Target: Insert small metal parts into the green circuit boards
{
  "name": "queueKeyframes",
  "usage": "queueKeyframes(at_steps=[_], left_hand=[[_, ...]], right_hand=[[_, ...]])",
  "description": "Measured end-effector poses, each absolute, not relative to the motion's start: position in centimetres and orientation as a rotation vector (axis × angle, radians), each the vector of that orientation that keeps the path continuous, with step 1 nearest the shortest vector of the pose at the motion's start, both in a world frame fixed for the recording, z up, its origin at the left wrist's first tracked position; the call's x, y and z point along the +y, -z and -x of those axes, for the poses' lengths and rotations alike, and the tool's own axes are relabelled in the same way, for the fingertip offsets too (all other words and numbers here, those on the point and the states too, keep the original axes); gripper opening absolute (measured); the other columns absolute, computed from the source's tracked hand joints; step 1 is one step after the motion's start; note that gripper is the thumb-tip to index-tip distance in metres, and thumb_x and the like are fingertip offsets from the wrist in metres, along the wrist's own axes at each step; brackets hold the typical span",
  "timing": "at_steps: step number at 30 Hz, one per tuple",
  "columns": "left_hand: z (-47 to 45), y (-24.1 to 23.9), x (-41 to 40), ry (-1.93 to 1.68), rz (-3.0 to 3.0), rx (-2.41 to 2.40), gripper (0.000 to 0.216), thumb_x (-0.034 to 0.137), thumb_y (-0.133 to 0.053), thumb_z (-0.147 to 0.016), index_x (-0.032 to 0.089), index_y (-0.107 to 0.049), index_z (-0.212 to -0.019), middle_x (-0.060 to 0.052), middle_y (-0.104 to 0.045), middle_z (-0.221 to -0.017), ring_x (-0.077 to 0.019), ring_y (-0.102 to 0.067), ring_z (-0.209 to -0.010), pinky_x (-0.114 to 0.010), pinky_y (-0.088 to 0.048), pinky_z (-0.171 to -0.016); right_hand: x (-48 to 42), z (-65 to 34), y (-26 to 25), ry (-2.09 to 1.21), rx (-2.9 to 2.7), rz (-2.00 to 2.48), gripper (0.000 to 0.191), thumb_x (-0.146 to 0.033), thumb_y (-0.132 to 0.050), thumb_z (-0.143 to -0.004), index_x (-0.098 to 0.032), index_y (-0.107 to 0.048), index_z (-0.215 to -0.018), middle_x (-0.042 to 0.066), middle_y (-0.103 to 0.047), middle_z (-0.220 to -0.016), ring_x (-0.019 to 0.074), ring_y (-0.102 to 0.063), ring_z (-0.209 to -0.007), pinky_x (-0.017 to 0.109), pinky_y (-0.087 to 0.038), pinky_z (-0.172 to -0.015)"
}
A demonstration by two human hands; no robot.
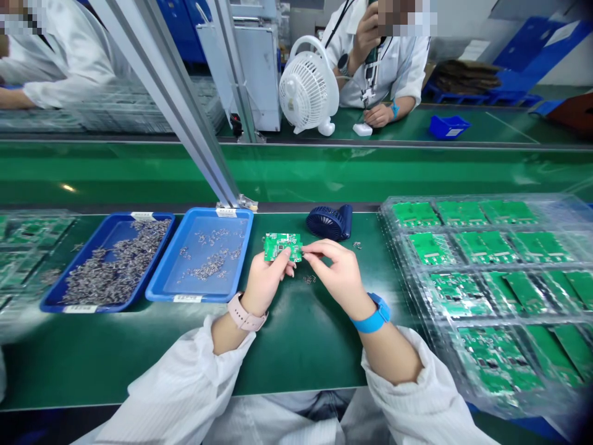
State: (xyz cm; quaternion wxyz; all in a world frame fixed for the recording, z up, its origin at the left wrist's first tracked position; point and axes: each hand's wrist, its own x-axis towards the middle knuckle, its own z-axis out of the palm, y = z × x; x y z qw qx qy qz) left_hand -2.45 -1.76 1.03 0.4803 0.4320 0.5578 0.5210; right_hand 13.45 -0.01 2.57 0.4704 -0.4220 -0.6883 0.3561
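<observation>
My left hand (266,278) grips a green circuit board (277,242) by its near edge, thumb on top. The board is held above the green table, its component side facing up. At the board's right edge, my right hand (334,269) has thumb and index finger pinched together. Whatever sits between those fingertips is too small to make out. Small metal parts (309,280) lie loose on the table just below the hands, and a few more metal parts (356,245) lie to the right.
Left stand a blue tray (155,290) of scattered metal parts and a fuller blue tray (50,303). A dark blue fan (324,222) lies behind the board. Clear plastic trays (472,267) of boards fill the right. Across the divider, a co-worker's hand (378,115) steadies a white piece under a tool.
</observation>
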Motion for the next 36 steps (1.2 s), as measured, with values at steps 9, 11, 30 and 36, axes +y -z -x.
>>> queueKeyframes(at_steps=[9,11,30,36], left_hand=[[2.1,-1.24,-2.03,-1.262,-1.071,1.388,0.038,0.043,-0.061,-0.085,0.015,-0.063,-0.059,0.0,-0.056,-0.048,-0.0106,-0.051,-0.047,-0.024,-0.041,-0.051],[2.07,-1.24,-2.04,-1.268,-1.072,1.386,0.038,0.043,-0.061,-0.085,0.015,-0.062,-0.059,0.0,-0.057,-0.048,-0.0106,-0.051,-0.047,-0.024,-0.041,-0.053],[2.04,-1.35,-1.91,-1.267,-1.013,1.372,0.04,0.045,-0.062,-0.083,0.016,-0.061,-0.057,0.001,-0.055,-0.047,-0.0096,-0.048,-0.046,-0.024,-0.039,-0.051],[2.01,-1.41,-1.94,-1.257,-1.024,1.374,0.041,0.045,-0.061,-0.084,0.016,-0.06,-0.056,0.001,-0.055,-0.047,-0.0094,-0.048,-0.047,-0.023,-0.04,-0.052]], right_hand=[[-0.49,-13.17,-2.25,-0.689,-1.808,0.99,0.025,-0.017,-0.052,-0.092,-0.027,-0.075,-0.096,0.005,-0.069,-0.094,0.0189,-0.063,-0.091,0.034,-0.051,-0.084],[-0.55,-13.06,-2.26,-0.682,-1.805,1.0,0.024,-0.017,-0.053,-0.092,-0.026,-0.075,-0.095,0.005,-0.07,-0.094,0.0191,-0.064,-0.091,0.034,-0.051,-0.085],[0.01,-13.3,-2.29,-0.852,-1.852,0.988,0.021,-0.016,-0.054,-0.089,-0.022,-0.073,-0.096,0.004,-0.067,-0.089,0.015,-0.062,-0.076,0.027,-0.05,-0.068],[0.01,-13.34,-2.28,-0.874,-1.849,0.993,0.02,-0.013,-0.056,-0.087,-0.02,-0.073,-0.095,0.003,-0.068,-0.085,0.013,-0.061,-0.07,0.025,-0.05,-0.064]])
